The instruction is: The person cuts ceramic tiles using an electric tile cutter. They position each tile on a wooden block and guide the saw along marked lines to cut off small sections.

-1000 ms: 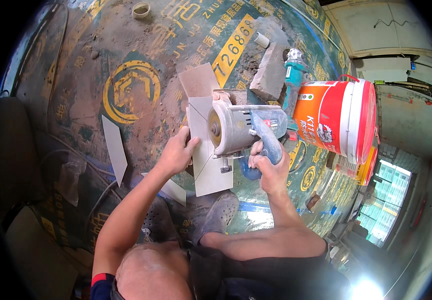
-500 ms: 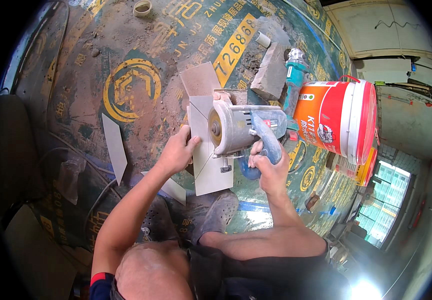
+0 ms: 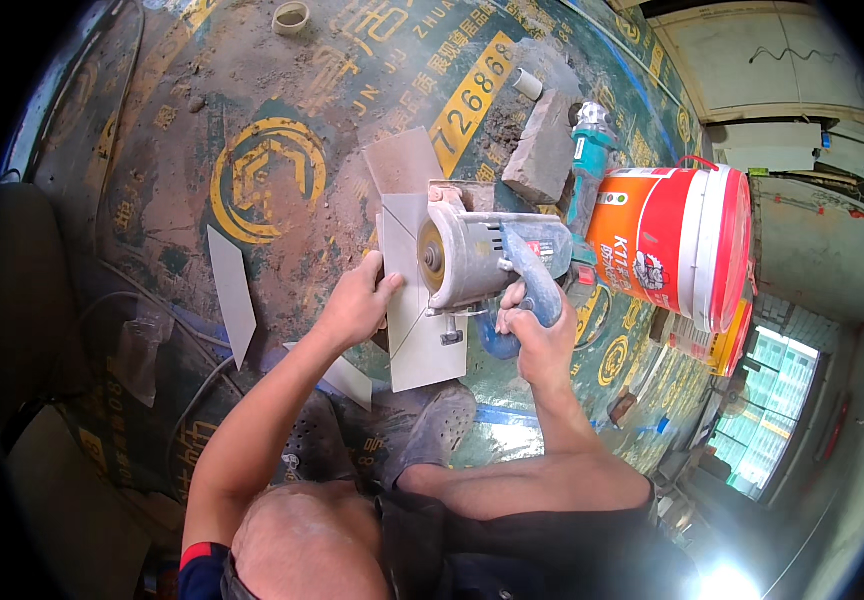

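My left hand point(image 3: 364, 298) grips the left edge of light grey tiles point(image 3: 424, 362) marked with thin diagonal lines, fingers curled round it. A dusty circular tile saw point(image 3: 460, 255) with a blue handle sits over the tiles, its yellowish disc facing left. My right hand point(image 3: 537, 330) is closed round that handle. Behind the saw a brown-backed piece point(image 3: 397, 155) sticks out. A slim white tile offcut point(image 3: 232, 295) lies left of my left hand, and another point(image 3: 347, 385) lies partly hidden by my left forearm.
A teal angle grinder point(image 3: 590, 165) and grey block point(image 3: 537, 145) lie beyond the saw. A red-orange bucket point(image 3: 642, 240) is at right, another point(image 3: 717, 335) behind it. A short white tube point(image 3: 529, 85), a beige ring point(image 3: 291, 18), cables and a plastic bag point(image 3: 142, 355) lie on the dusty printed covering point(image 3: 182, 120).
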### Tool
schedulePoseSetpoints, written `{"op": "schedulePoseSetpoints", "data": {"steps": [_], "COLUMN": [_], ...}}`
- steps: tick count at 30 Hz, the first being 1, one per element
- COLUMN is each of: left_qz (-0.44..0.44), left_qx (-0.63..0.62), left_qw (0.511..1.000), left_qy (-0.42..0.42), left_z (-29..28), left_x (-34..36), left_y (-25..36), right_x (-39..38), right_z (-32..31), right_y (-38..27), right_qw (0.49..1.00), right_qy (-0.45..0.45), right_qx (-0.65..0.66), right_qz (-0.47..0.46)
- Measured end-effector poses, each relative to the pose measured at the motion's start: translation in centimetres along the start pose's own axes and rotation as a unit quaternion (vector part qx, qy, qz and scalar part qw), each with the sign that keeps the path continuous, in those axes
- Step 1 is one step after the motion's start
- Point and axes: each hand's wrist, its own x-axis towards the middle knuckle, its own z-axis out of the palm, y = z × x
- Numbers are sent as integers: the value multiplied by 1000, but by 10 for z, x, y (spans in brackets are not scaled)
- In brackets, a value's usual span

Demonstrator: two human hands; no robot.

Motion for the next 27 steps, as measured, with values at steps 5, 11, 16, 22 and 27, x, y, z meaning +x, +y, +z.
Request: {"op": "schedulePoseSetpoints", "data": {"steps": [5,11,16,22,27], "left_qz": [2,6,10,17,33], "left_qx": [18,12,6,17,11], "left_qw": [1000,1000,1000,1000,999], "left_qy": [-1,-2,-2,5,13], "left_z": [0,0,2,1,4], "left_x": [1,0,3,4,6], "left_y": [-1,0,-3,-6,-11], "right_x": [0,1,1,2,3], "right_z": [1,0,-2,0,-1], "right_y": [-2,-3,-2,-2,-2], "right_qw": [1000,1000,1000,1000,1000], "right_qy": [-4,-6,-7,-10,-10], "right_qx": [-4,-17,-19,-28,-27], "right_qz": [-4,0,2,5,9]}}
